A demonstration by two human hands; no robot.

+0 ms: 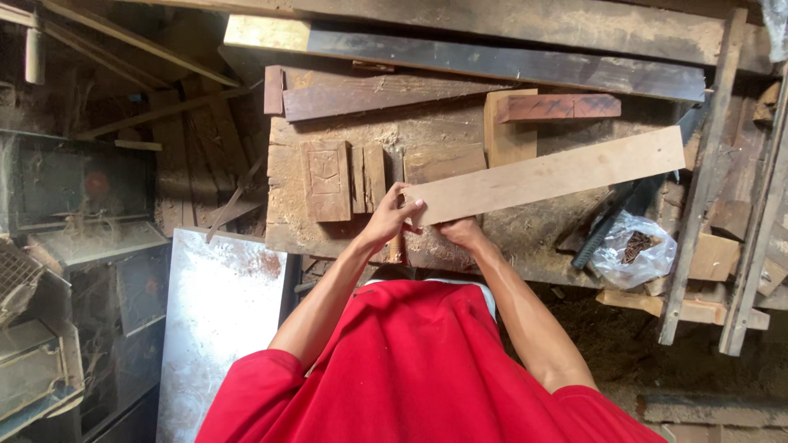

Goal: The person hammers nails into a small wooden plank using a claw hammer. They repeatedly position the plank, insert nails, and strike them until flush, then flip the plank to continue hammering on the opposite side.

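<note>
I hold a long pale wooden plank point(558, 172) over a rough wooden workbench point(369, 131). It slants up to the right. My left hand point(390, 215) grips its near left end, fingers curled over the edge. My right hand point(460, 232) holds the same end from below, partly hidden under the plank. A thin rod-like handle point(397, 246) shows between my hands; I cannot tell which hand holds it.
Small carved wooden blocks point(327, 179) lie on the bench to the left. Dark boards point(492, 61) and scrap timber are stacked behind. A clear plastic bag of nails point(636, 250) sits at the right. A white metal sheet point(217, 320) leans at the lower left beside dusty machinery point(74, 221).
</note>
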